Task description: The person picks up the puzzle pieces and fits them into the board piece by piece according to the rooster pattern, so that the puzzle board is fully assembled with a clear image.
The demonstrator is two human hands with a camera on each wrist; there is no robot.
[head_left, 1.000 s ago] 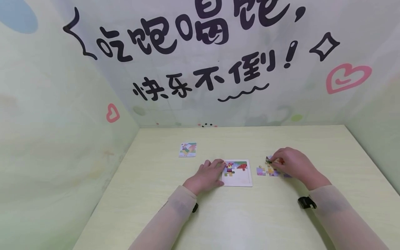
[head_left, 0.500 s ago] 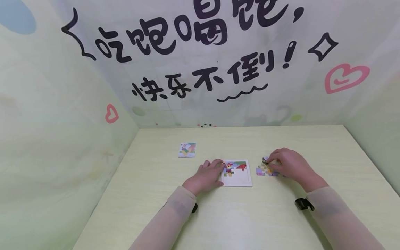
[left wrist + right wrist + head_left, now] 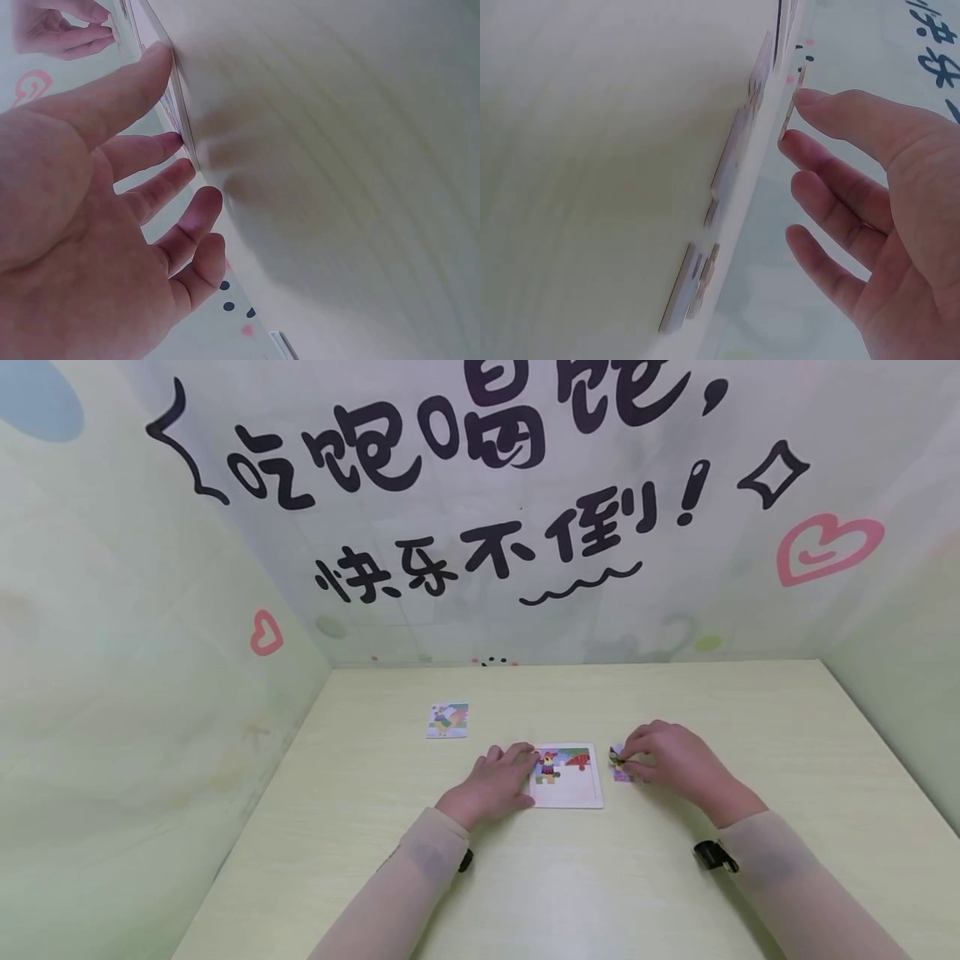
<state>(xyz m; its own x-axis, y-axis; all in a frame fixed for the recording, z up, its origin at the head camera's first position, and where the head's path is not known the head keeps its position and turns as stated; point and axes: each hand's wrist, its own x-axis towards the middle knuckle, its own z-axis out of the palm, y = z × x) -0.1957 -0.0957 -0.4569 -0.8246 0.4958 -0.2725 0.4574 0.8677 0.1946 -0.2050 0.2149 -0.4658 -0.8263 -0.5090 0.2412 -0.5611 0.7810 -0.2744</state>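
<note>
A white puzzle tray (image 3: 576,795) lies mid-table, its upper part filled with joined pieces showing a rooster-like figure and a red patch. My left hand (image 3: 489,787) rests on the tray's left side, thumb at the near corner and fingers along the edge. Between thumb and index finger, my right hand (image 3: 678,768) pinches a puzzle piece (image 3: 790,106) with dark and green on it, held just right of the tray. Beneath that hand lie loose puzzle pieces (image 3: 730,161), mostly hidden by it in the head view. The other right fingers are bent and touch nothing.
A small picture card (image 3: 447,721) of a similar bird lies on the pale table (image 3: 540,885), farther back and left of the tray. A printed backdrop (image 3: 420,635) rises behind the table's far edge. Black wrist straps (image 3: 714,856) sit under the sleeves.
My right hand has moved left toward the tray with the pinched puzzle piece, passing over the loose pieces. The left hand and the tray stay put.
</note>
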